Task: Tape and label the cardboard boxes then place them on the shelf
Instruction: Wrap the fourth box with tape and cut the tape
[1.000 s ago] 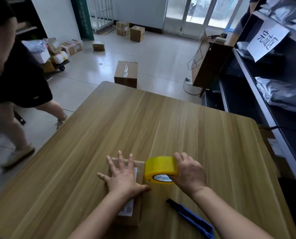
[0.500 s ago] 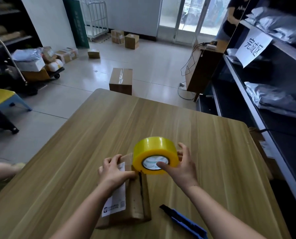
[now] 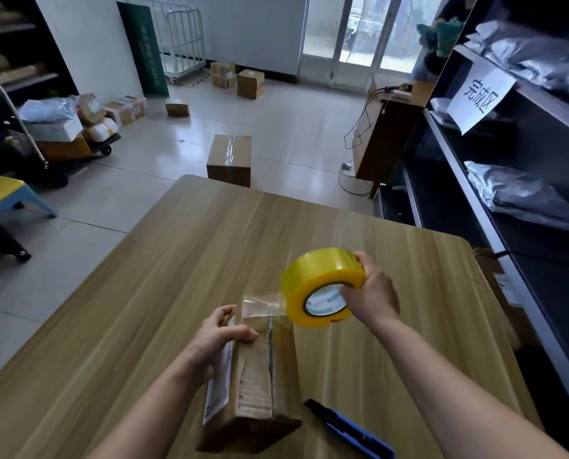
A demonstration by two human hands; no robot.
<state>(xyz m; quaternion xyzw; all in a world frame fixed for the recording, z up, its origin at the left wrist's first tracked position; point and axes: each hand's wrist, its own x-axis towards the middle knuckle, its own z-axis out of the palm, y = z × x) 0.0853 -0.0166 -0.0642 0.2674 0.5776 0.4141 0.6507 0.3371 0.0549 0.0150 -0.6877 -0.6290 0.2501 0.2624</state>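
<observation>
Head view: the cardboard box [image 3: 253, 385] lies on the table [image 3: 210, 260], long axis pointing away from the person, left hand [image 3: 217, 339] gripping its far-left edge, right hand [image 3: 372, 293] grasping the tape roll [image 3: 319, 279] above its far-right corner, a clear strip [image 3: 263, 304] joining them.

A blue box cutter [image 3: 349, 429] lies on the wooden table [image 3: 210, 260] in front of me, near its front edge. On my left is a yellow-topped stool [image 3: 0, 190] and a loaded hand cart [image 3: 111, 139] — further back, a wire cage trolley [image 3: 184, 38] by the wall.
</observation>
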